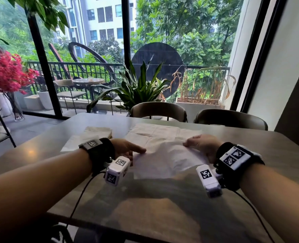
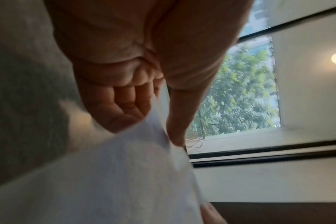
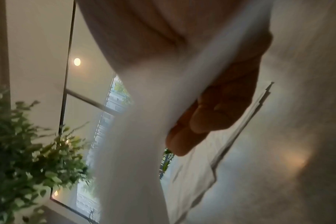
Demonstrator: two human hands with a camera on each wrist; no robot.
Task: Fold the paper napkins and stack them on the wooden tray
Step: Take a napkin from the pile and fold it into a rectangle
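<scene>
A white paper napkin lies partly lifted at the middle of the grey table. My left hand pinches its left edge and my right hand pinches its right edge. In the left wrist view the napkin runs between thumb and curled fingers of the left hand. In the right wrist view the napkin passes in front of the curled fingers. More flat napkins lie spread beneath and behind it. A beige folded stack sits at the left; I cannot tell whether a tray is under it.
Another white sheet lies in front of the beige stack. Two dark chairs stand at the table's far side, before a potted plant and the window. The table's near edge runs below my forearms.
</scene>
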